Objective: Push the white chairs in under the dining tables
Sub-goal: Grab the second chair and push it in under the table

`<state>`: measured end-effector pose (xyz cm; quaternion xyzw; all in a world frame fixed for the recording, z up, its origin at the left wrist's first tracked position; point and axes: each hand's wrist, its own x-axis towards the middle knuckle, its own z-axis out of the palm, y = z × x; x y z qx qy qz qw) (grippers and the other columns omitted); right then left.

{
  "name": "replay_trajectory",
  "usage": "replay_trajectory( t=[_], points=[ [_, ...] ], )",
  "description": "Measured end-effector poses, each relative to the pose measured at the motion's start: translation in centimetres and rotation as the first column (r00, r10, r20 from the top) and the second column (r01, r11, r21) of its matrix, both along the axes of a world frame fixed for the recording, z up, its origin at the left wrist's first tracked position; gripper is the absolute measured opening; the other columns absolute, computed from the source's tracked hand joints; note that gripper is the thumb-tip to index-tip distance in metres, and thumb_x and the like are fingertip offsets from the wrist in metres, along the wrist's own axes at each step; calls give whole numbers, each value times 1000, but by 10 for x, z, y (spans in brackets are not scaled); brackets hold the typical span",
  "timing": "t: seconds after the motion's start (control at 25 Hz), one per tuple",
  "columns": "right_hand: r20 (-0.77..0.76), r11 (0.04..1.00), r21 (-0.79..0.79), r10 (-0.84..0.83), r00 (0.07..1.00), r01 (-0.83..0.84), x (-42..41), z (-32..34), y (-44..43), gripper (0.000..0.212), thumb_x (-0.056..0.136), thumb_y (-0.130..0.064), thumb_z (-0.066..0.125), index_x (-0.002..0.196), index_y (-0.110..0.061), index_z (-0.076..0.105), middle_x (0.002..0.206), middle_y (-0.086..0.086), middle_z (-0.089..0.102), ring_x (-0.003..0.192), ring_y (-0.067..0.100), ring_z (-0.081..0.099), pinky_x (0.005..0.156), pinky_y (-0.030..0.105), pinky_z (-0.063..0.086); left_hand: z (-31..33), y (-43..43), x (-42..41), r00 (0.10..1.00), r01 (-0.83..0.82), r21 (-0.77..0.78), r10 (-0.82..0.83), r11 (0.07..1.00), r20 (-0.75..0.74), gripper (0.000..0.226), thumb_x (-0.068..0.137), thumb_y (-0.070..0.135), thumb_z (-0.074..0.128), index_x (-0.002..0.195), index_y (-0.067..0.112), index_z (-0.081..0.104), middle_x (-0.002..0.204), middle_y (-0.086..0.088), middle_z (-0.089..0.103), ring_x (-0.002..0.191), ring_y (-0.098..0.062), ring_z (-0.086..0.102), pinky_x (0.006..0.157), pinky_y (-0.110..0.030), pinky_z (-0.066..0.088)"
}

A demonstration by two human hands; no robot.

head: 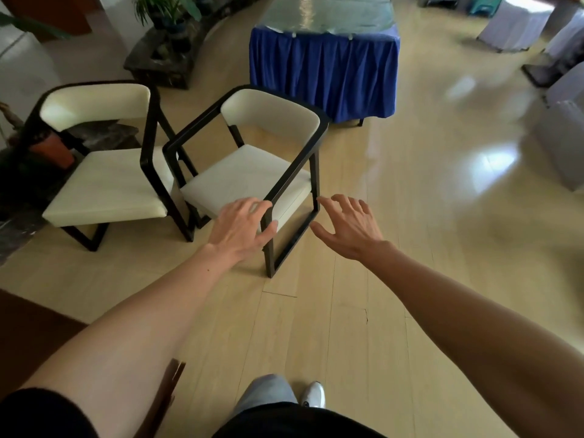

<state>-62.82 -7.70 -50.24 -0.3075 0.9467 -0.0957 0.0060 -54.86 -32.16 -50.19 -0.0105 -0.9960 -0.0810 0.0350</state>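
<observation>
Our left grip (241, 227) grasps the near white chair (249, 178) at the front corner of its dark armrest frame, with the fingers laid over the top of the corner and the thumb pressed against the upright post below it. Our right grip (349, 227) is released, fingers spread and slightly bent, hovering just beside the same side frame of the chair; we cannot tell whether a fingertip touches it. The chair stands on the pale wooden floor (410, 248), turned at an angle, well apart from the surface with the blue skirt (322, 74) beyond it. A second white chair (107, 184) stands just beside it on our left, their frames close together. One white shoe (313, 394) shows at the bottom edge.
</observation>
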Motion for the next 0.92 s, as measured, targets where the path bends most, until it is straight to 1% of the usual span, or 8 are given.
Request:
replay_trajectory(
  t=[0.12, 0.28, 0.44, 0.64, 0.72, 0.84, 0.92],
  points=[
    [15, 1000, 5, 13, 1000, -13, -50, -6, 3, 66, 97, -64, 35, 150, -24, 35, 147, 13, 45, 134, 35, 42, 114, 54, 28, -4, 5, -52, 1000, -2, -14, 2, 1000, 2, 69, 94, 60, 20, 138, 16, 50, 140, -11, 55, 129, -27, 50, 107, -47, 40],
    [19, 1000, 10, -1, 1000, 0, -122, -15, -2, 65, 97, -64, 37, 150, -25, 35, 147, 13, 46, 135, 36, 42, 115, 55, 28, -14, 1, -128, 1000, 25, -24, -25, 999, 13, 60, 96, 55, 29, 136, 17, 52, 137, -8, 57, 126, -25, 51, 105, -45, 40],
    [18, 999, 31, -34, 999, 33, -191, -18, -3, 64, 96, -66, 36, 148, -27, 36, 146, 14, 47, 133, 37, 44, 114, 53, 29, -24, -1, -201, 997, 72, 8, -72, 997, 9, 53, 97, 51, 36, 134, 18, 53, 136, -7, 58, 126, -25, 51, 105, -45, 40],
    [-3, 992, 58, -113, 994, 113, -278, -11, 1, 67, 95, -68, 35, 148, -28, 35, 147, 15, 46, 133, 37, 44, 112, 52, 28, -19, 2, -303, 993, 120, 64, -119, 991, -7, 58, 95, 53, 34, 136, 16, 53, 138, -9, 57, 129, -27, 50, 107, -46, 39],
    [-5, 991, 61, -120, 993, 120, -303, -12, 10, 68, 94, -68, 35, 148, -28, 35, 147, 15, 47, 133, 37, 44, 112, 53, 28, -20, 10, -331, 992, 127, 96, -128, 987, 6, 57, 97, 52, 35, 138, 16, 51, 140, -9, 55, 130, -27, 49, 109, -46, 38],
    [3, 990, 59, -132, 991, 131, -348, -13, 20, 72, 91, -72, 29, 148, -28, 35, 147, 15, 47, 134, 37, 43, 112, 54, 28, -27, 22, -372, 990, 137, 73, -139, 988, 24, 54, 99, 50, 38, 139, 16, 50, 142, -9, 54, 131, -27, 48, 110, -45, 36],
    [13, 992, 42, -123, 992, 122, -379, -17, 26, 73, 90, -72, 27, 148, -28, 35, 147, 15, 47, 134, 37, 43, 112, 54, 28, -29, 28, -401, 992, 116, 90, -120, 989, 48, 56, 98, 52, 35, 138, 17, 50, 142, -9, 54, 131, -27, 48, 110, -46, 36]
  ],
)
